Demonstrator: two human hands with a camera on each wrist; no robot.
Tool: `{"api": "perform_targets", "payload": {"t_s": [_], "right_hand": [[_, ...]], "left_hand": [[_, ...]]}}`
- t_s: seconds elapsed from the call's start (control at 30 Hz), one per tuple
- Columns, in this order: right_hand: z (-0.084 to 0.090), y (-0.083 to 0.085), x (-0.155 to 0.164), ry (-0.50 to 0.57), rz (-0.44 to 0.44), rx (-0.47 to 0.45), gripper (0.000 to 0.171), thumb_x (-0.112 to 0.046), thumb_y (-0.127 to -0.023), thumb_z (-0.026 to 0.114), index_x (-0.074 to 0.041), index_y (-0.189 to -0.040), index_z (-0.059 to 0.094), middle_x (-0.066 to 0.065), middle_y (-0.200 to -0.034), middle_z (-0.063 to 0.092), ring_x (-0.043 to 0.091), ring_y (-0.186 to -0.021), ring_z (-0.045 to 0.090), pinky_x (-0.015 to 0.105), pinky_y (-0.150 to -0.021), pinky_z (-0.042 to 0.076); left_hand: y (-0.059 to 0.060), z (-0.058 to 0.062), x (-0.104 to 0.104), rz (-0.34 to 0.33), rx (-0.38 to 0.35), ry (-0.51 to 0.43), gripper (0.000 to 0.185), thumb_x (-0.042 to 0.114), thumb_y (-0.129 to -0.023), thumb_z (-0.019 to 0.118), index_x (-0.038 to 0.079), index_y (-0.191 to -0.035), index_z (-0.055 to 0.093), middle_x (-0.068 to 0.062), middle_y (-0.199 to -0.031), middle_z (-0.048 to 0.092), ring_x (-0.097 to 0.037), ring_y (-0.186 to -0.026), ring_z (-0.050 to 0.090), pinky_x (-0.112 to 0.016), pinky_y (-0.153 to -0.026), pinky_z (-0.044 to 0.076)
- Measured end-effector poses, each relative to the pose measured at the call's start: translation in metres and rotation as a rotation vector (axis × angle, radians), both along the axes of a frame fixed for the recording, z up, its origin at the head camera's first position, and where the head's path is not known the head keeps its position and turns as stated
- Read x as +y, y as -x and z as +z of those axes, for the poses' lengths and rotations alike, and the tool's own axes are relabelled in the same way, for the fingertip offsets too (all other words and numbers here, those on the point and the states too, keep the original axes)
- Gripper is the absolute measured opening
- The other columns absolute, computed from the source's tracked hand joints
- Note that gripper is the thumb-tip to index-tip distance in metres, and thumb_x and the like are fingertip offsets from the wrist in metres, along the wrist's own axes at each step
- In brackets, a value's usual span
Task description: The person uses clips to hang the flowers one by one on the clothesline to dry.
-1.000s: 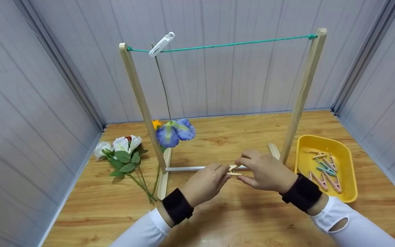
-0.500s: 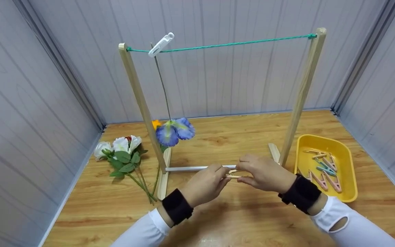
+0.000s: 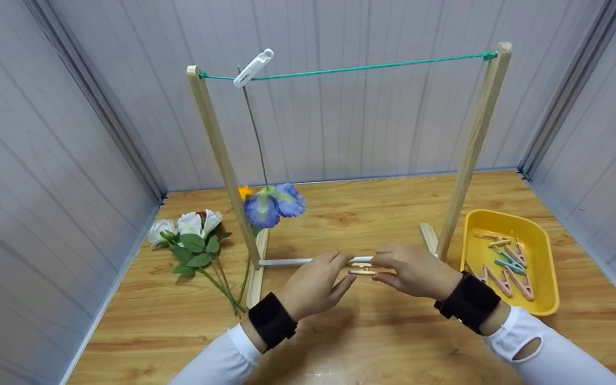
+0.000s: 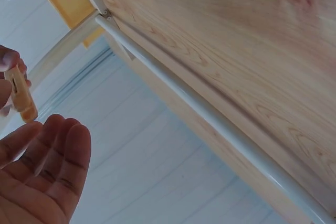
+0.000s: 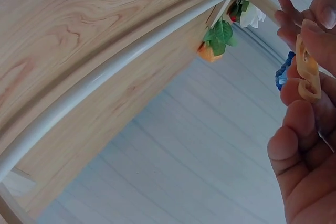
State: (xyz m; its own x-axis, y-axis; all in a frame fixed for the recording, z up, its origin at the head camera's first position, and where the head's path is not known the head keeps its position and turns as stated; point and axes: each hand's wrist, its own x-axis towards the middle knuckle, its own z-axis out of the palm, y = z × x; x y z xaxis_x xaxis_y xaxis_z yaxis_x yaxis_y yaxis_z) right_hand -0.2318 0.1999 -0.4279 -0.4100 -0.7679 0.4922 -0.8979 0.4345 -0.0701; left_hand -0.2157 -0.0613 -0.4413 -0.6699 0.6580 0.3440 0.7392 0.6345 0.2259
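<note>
A pale peach clothespin (image 3: 362, 270) lies level between my two hands, over the table. My right hand (image 3: 412, 271) pinches it by one end between thumb and fingers. My left hand (image 3: 316, 283) is at its other end, thumb and fingers spread apart. In the left wrist view the clothespin (image 4: 22, 95) sticks out from the right fingers, just above the left fingertips. The right wrist view shows the clothespin (image 5: 308, 69) in the right hand's grip. On the left, a blue iris (image 3: 273, 206) hangs head down from a green cord (image 3: 351, 69), clipped by a white clothespin (image 3: 253, 68).
The cord runs between two wooden posts (image 3: 476, 144), joined low down by a white rod (image 3: 286, 262). White roses (image 3: 190, 224) with leafy stems lie at the left, an orange flower (image 3: 245, 192) behind the left post. A yellow tray (image 3: 546, 289) with several clothespins (image 3: 510, 262) stands right.
My left fingers have loosened from the clothespin and spread, the hand drawing slightly left. The right hand stays almost in place, still holding the clothespin.
</note>
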Motion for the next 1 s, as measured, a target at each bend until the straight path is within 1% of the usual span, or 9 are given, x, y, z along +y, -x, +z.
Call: {"api": "perform_targets", "payload": {"t_s": [0.13, 0.33, 0.47, 0.6, 0.7, 0.83, 0.9, 0.93, 1.0], "right_hand": [[-0.003, 0.001, 0.003, 0.008, -0.015, 0.005, 0.019, -0.008, -0.088, 0.089, -0.008, -0.093, 0.071, 0.002, -0.082, 0.062, 0.010, -0.067, 0.052, 0.026, -0.060, 0.048], [-0.004, 0.000, 0.008, 0.011, -0.051, -0.011, 0.020, -0.005, -0.088, 0.088, -0.011, -0.091, 0.070, 0.000, -0.079, 0.060, 0.009, -0.067, 0.050, 0.025, -0.060, 0.043], [-0.005, 0.000, 0.010, 0.015, -0.068, -0.048, 0.022, -0.003, -0.089, 0.087, -0.012, -0.089, 0.067, -0.001, -0.078, 0.057, 0.007, -0.067, 0.045, 0.023, -0.061, 0.039], [-0.005, -0.001, 0.012, 0.018, -0.078, -0.077, 0.023, -0.002, -0.091, 0.086, -0.012, -0.087, 0.066, -0.001, -0.077, 0.056, 0.006, -0.067, 0.044, 0.022, -0.060, 0.039], [-0.006, -0.001, 0.013, 0.028, -0.074, -0.081, 0.021, -0.001, -0.091, 0.085, -0.011, -0.088, 0.067, -0.001, -0.076, 0.059, 0.006, -0.065, 0.048, 0.022, -0.059, 0.041], [-0.007, 0.000, 0.014, 0.048, -0.065, -0.081, 0.019, -0.002, -0.091, 0.085, -0.010, -0.088, 0.068, -0.001, -0.076, 0.061, 0.006, -0.064, 0.050, 0.021, -0.058, 0.043], [-0.007, 0.000, 0.014, 0.051, -0.063, -0.085, 0.018, -0.002, -0.092, 0.084, -0.010, -0.089, 0.069, 0.000, -0.076, 0.061, 0.006, -0.065, 0.049, 0.021, -0.059, 0.043], [-0.007, 0.000, 0.014, 0.053, -0.063, -0.086, 0.018, -0.002, -0.092, 0.084, -0.010, -0.088, 0.069, 0.000, -0.076, 0.062, 0.006, -0.065, 0.050, 0.021, -0.059, 0.043], [-0.007, 0.000, 0.014, 0.053, -0.063, -0.091, 0.017, -0.002, -0.091, 0.085, -0.010, -0.089, 0.070, 0.000, -0.076, 0.063, 0.006, -0.065, 0.050, 0.022, -0.058, 0.043]], "left_hand": [[0.001, 0.002, -0.010, 0.028, -0.023, -0.015, 0.038, 0.028, -0.112, 0.063, 0.003, -0.140, 0.065, -0.013, -0.127, 0.074, -0.026, -0.114, 0.073, -0.041, -0.095, 0.063], [0.004, 0.004, -0.034, 0.063, -0.032, -0.047, 0.034, 0.025, -0.111, 0.064, 0.001, -0.134, 0.067, -0.016, -0.123, 0.074, -0.029, -0.111, 0.074, -0.044, -0.094, 0.063], [0.006, 0.007, -0.054, 0.116, -0.039, -0.072, 0.029, 0.024, -0.110, 0.066, 0.001, -0.127, 0.070, -0.017, -0.118, 0.076, -0.030, -0.104, 0.075, -0.045, -0.089, 0.064], [0.009, 0.011, -0.073, 0.172, -0.073, -0.081, 0.021, 0.023, -0.108, 0.068, 0.004, -0.117, 0.073, -0.014, -0.107, 0.077, -0.028, -0.094, 0.076, -0.046, -0.081, 0.064], [0.010, 0.012, -0.086, 0.204, -0.104, -0.053, 0.023, 0.024, -0.108, 0.067, 0.005, -0.121, 0.074, -0.010, -0.103, 0.078, -0.026, -0.088, 0.076, -0.045, -0.076, 0.063], [0.009, 0.006, -0.101, 0.244, -0.140, 0.008, 0.018, 0.023, -0.108, 0.068, 0.007, -0.111, 0.076, -0.003, -0.094, 0.074, -0.017, -0.079, 0.068, -0.039, -0.070, 0.058], [0.009, 0.003, -0.108, 0.264, -0.162, 0.029, 0.016, 0.022, -0.107, 0.069, 0.010, -0.098, 0.075, 0.001, -0.086, 0.069, -0.012, -0.074, 0.061, -0.035, -0.066, 0.053], [0.009, 0.001, -0.112, 0.272, -0.171, 0.037, 0.019, 0.022, -0.107, 0.069, 0.012, -0.091, 0.073, 0.002, -0.082, 0.066, -0.011, -0.072, 0.058, -0.033, -0.064, 0.051], [0.010, -0.003, -0.119, 0.290, -0.207, 0.047, 0.023, 0.021, -0.107, 0.069, 0.014, -0.085, 0.069, 0.004, -0.077, 0.060, -0.010, -0.067, 0.052, -0.030, -0.060, 0.044]]}}
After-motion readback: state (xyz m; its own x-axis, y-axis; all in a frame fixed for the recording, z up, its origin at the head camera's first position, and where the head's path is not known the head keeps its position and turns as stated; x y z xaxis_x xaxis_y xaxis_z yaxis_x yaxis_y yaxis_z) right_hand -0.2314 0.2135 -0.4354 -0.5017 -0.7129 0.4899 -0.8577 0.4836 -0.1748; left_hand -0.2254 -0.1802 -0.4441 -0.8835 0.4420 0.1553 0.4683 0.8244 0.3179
